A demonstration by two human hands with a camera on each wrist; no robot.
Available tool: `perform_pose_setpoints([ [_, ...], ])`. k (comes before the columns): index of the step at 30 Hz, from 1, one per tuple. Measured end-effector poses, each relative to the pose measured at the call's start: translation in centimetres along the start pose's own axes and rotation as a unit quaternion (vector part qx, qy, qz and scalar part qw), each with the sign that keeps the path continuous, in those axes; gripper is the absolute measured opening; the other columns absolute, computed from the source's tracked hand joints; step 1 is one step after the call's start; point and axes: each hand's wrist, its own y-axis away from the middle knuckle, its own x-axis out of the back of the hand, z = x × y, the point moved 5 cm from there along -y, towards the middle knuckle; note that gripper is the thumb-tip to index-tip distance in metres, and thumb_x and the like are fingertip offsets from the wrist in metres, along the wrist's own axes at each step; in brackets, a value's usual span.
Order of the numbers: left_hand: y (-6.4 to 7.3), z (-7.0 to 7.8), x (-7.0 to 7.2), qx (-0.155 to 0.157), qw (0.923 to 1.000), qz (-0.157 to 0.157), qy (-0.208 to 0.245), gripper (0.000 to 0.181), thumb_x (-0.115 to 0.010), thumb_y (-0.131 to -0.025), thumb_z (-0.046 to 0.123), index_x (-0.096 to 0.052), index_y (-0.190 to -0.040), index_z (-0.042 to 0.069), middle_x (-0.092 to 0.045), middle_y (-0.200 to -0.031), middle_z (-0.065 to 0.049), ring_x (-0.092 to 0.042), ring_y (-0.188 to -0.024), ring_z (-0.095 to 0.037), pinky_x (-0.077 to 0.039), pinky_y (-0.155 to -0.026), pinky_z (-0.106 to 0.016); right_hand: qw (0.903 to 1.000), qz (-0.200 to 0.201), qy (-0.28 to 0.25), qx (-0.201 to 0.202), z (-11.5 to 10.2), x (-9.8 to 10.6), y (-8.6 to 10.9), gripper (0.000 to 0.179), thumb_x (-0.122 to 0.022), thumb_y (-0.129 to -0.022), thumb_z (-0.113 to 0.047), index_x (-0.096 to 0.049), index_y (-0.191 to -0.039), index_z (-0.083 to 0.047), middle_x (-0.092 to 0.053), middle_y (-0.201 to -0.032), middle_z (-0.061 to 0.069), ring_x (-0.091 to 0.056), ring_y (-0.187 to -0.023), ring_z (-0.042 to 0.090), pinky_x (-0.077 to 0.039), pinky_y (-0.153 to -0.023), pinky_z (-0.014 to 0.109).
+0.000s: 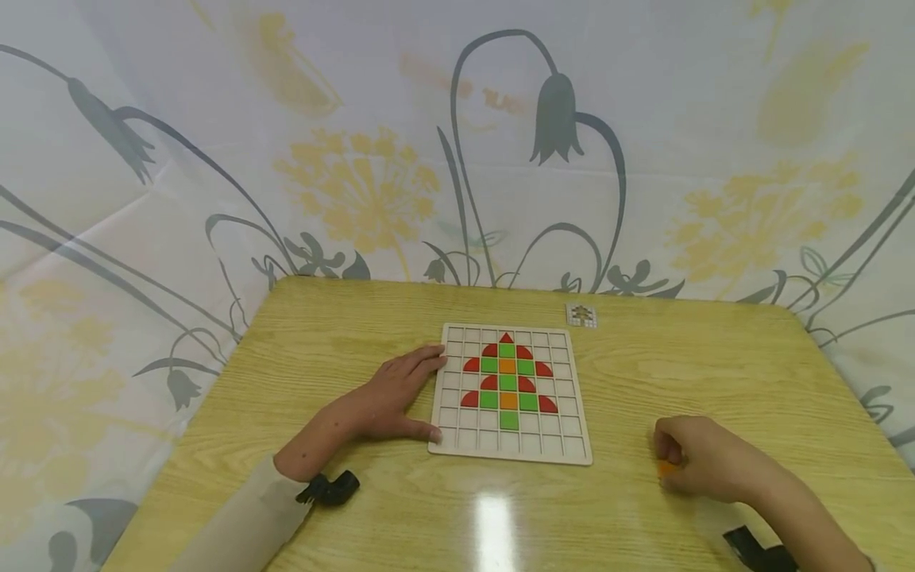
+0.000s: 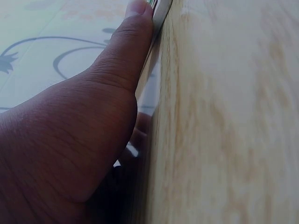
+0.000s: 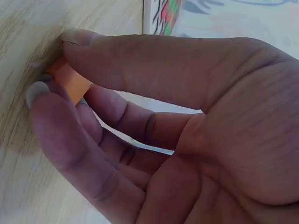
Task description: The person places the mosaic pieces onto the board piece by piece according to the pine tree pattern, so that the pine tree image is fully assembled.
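A square pale wooden grid board [image 1: 468, 443] lies on the table, with red, green and orange pieces set in a tree shape. Along its left edge rests my left hand [image 1: 389, 397], thumb near the lower corner and fingertips higher up, spread apart. The left wrist view shows that thumb [image 2: 124, 56] against the board's side. To the right of the board, low over the table, my right hand [image 1: 704, 461] pinches a small orange block [image 3: 70, 81] between thumb and fingers. Part of the block is hidden by the fingertips.
A small card [image 1: 581, 315] with a tree pattern lies behind the board's upper right corner. The wooden table [image 1: 343, 334] meets a flower-printed cloth [image 1: 400, 95] at its back edge. Black straps [image 1: 332, 486] sit at the wrists.
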Motion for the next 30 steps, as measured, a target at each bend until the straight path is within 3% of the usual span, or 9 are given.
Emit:
perform_pose_setpoints([
  [9,-0.1,0.0,-0.1,-0.009,0.9999,0.004,-0.002,0.116,-0.076,-0.086,0.071,-0.022,-0.169,0.011,-0.012,-0.178,-0.007,-0.016,-0.163,-0.029,-0.025,-0.126,-0.06,0.9998,0.01,0.014,0.006,-0.6,-0.2,-0.3,0.033,-0.091,-0.08,-0.008,-0.061,-0.091,-0.013,-0.053,-0.083,-0.002,-0.044,-0.07,0.007,-0.041,-0.061,0.027],
  [23,0.0,0.1,-0.2,-0.011,0.9999,0.009,-0.007,0.114,-0.075,-0.088,0.069,-0.021,-0.171,0.012,-0.012,-0.178,-0.003,-0.012,-0.164,-0.029,-0.023,-0.126,-0.061,0.999,-0.003,-0.01,0.044,-1.2,-0.4,-0.3,0.032,-0.089,-0.081,-0.007,-0.059,-0.089,-0.014,-0.053,-0.077,-0.004,-0.044,-0.067,0.004,-0.04,-0.058,0.026],
  [30,-0.2,0.1,-0.2,-0.008,0.9998,0.006,-0.015,0.113,-0.073,-0.089,0.07,-0.019,-0.171,0.013,-0.011,-0.179,-0.002,-0.011,-0.164,-0.029,-0.022,-0.126,-0.061,0.9976,0.014,-0.021,0.064,-1.7,-0.3,-0.7,0.026,-0.087,-0.088,-0.014,-0.061,-0.089,-0.017,-0.051,-0.075,-0.008,-0.043,-0.065,0.002,-0.039,-0.057,0.025],
])
